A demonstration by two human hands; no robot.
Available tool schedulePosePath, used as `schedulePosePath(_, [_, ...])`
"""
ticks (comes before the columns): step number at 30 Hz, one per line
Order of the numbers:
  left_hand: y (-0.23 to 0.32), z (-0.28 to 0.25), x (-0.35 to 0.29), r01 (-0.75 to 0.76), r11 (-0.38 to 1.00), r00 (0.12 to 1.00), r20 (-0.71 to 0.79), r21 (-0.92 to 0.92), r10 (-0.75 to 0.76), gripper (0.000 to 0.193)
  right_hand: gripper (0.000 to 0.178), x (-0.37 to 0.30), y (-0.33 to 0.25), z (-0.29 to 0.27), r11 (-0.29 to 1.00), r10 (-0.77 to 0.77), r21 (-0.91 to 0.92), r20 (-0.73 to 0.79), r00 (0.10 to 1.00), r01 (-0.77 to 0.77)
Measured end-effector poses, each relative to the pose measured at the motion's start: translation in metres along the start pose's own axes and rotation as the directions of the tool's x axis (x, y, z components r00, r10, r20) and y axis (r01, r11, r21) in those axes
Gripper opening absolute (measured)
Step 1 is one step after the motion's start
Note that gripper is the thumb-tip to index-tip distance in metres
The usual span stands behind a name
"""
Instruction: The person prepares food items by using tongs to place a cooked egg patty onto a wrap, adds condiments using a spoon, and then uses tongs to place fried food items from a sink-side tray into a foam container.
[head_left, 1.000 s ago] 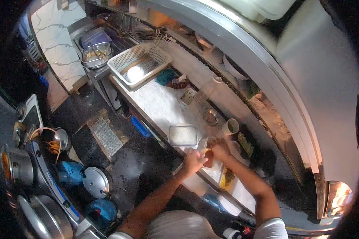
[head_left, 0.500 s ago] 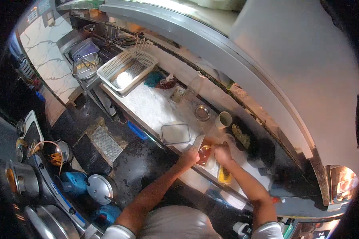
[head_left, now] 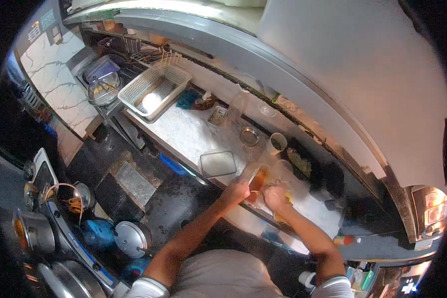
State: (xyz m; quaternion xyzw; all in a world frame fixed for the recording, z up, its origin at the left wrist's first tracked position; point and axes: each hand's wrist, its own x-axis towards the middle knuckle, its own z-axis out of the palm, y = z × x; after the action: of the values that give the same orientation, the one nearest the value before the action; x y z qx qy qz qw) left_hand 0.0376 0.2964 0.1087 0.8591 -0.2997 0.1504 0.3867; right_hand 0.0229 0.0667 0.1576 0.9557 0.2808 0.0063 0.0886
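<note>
A clear rectangular container (head_left: 259,178) with orange-red contents is at the counter's near edge, tilted. My left hand (head_left: 238,191) is closed on its left side. Just to the right, my right hand (head_left: 276,195) is closed with the fingers bunched together at the container. Whatever is in those fingers is hidden. Something yellow (head_left: 279,217) shows partly under my right wrist. A clear rectangular tray (head_left: 218,164) lies left of my left hand. Beyond my right hand stands a pale cup (head_left: 276,143), beside a small round metal dish (head_left: 249,136).
A white perforated basket (head_left: 129,94) stands on the counter's far left part, with a small tray (head_left: 217,115) right of it. A dark green leafy bundle (head_left: 299,162) lies at the back right. Lower left are a steel pot (head_left: 38,231) and a round metal lid (head_left: 130,238).
The container has tilted more, and its orange contents show along its far side. My right hand has shifted slightly nearer to me. The whole view has turned a little.
</note>
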Motion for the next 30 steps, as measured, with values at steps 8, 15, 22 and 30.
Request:
schedulePosePath(8, [-0.005, 0.015, 0.004, 0.034, 0.999, 0.999, 0.022, 0.032, -0.035, 0.024, 0.013, 0.021, -0.031, -0.001, 0.976, 0.134, 0.188, -0.109, 0.985, -0.112])
schedulePosePath(15, [-0.014, 0.016, 0.006, 0.129, 0.990, 0.968, 0.212, 0.052, -0.137, 0.029, 0.013, 0.010, -0.028, -0.010, 0.661, 0.434, 0.691, -0.033, 0.900, -0.293])
schedulePosePath(22, [-0.049, 0.026, 0.002, 0.004, 0.994, 0.967, 0.252, 0.111, -0.032, 0.023, 0.013, -0.018, 0.008, 0.028, 0.154, 0.516, 0.945, 0.174, 0.839, -0.290])
schedulePosePath(30, [-0.045, 0.022, -0.009, -0.162, 0.977, 0.939, 0.327, 0.138, 0.109, 0.024, 0.010, -0.055, 0.019, 0.010, 0.071, 0.621, 0.959, 0.171, 0.765, -0.273])
